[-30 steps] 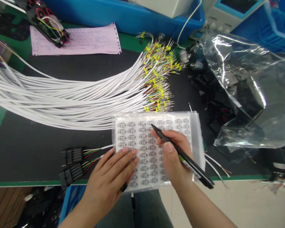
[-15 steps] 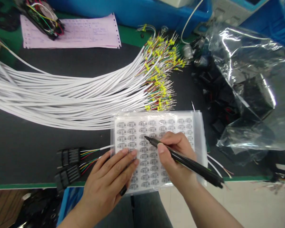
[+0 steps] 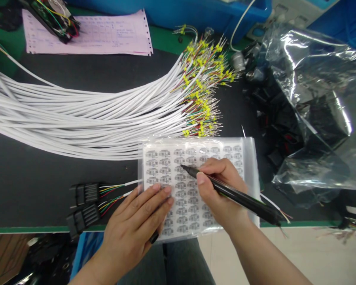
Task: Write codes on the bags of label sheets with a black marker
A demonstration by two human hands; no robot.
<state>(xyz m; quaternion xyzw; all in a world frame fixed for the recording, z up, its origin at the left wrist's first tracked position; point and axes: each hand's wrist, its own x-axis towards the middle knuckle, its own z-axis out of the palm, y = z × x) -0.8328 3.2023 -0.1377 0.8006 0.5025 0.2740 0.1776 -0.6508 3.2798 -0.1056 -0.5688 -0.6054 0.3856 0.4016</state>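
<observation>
A white sheet of small printed labels (image 3: 182, 194) lies inside a clear plastic bag (image 3: 250, 166) at the table's front edge. My left hand (image 3: 138, 217) rests on its lower left part, fingers stretched out flat. A small black piece (image 3: 154, 237) pokes out beside the left thumb; whether the hand grips it is hidden. In my right hand (image 3: 222, 190) is a black marker (image 3: 240, 197), slanted, its tip over the third column of labels near the top. I cannot tell if the tip touches. Two black connectors (image 3: 84, 194) with coloured wires lie left of my left hand.
A thick bundle of white cables (image 3: 106, 113) with yellow-tagged wire ends crosses the table behind the bag. Pink paper (image 3: 115, 35) lies at the back left, before a blue bin (image 3: 172, 16). A large clear bag (image 3: 320, 114) and black parts occupy the right.
The marker tip has shifted slightly upward on the sheet, to a higher label in the same column. My left hand stays in place. The view has moved a little.
</observation>
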